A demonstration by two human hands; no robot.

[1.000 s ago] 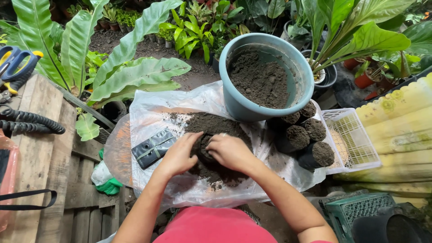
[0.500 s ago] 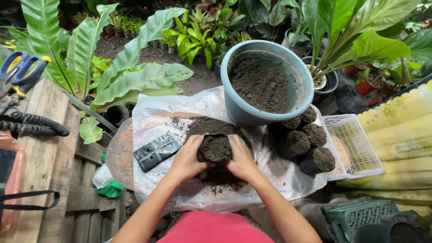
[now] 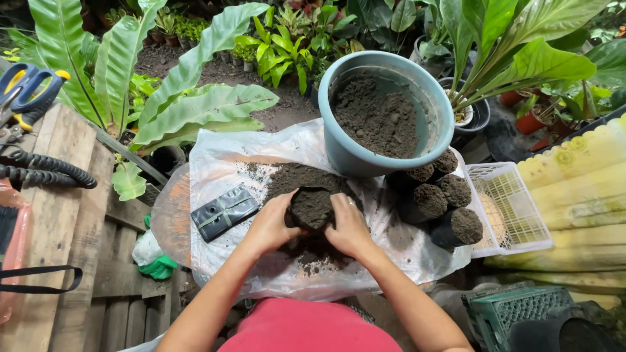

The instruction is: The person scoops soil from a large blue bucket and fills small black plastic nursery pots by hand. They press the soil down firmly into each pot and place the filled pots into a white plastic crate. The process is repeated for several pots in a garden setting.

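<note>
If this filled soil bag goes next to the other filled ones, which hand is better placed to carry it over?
Probably the right hand: it cups the soil bag on the side facing the filled bags. The left hand holds the far side, nearer the flat black bundle.

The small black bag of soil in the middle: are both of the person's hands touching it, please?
Touching. The head view shows the left hand and right hand pressed against opposite sides of the small black bag of soil, fingers wrapped on its rim.

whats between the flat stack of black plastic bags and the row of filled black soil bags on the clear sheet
In the head view, both hands, left hand and right hand, clasp a small soil-filled black bag over a loose soil pile.
</note>
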